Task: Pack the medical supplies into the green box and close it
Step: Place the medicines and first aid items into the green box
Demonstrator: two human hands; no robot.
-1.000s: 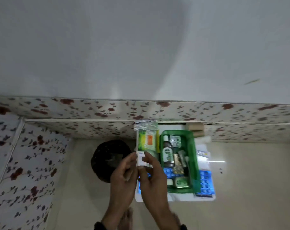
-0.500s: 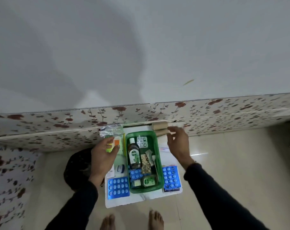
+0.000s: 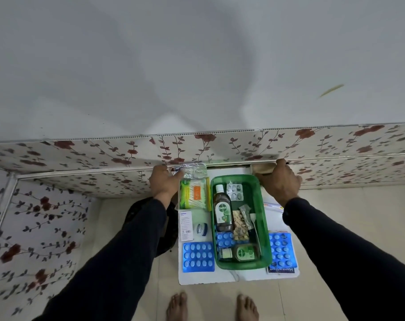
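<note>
Fingers (image 3: pixel 177 176) of left hand (image 3: pixel 165 181) curled onto crinkly foil packet (image 3: pixel 192 170), apparently gripping its near-left corner. Fingers (image 3: pixel 280 163) of right hand (image 3: pixel 279 180) bent over tan roll (image 3: pixel 261 169) at the floral skirting; whether closed tight on it, cannot tell.

Green box (image 3: pixel 266 230) between the two hands, just nearer the feet than both sets of fingers, open, no lid seen. Inside: Dettol bottle (image 3: pixel 222 212), grey blister strip (image 3: pixel 235 192), blue strip and small tins. Cotton-bud pack (image 3: pixel 194 193) right beside left fingers, touching the box's left wall. Blue blister sheet (image 3: pixel 198 257) and small jar (image 3: pixel 202 228) well back from left fingers, toward the feet; another blue sheet (image 3: pixel 281 249) back from right fingers, outside the box's right wall. All on a white board (image 3: pixel 231 278) on the floor.

Likely handling: foil packet light, limp, slippery, best pinched by an edge; roll light and soft, best wrapped around its middle; blister sheets stiff yet bendable, best lifted by long edges; bottle heaviest, already packed.
</note>
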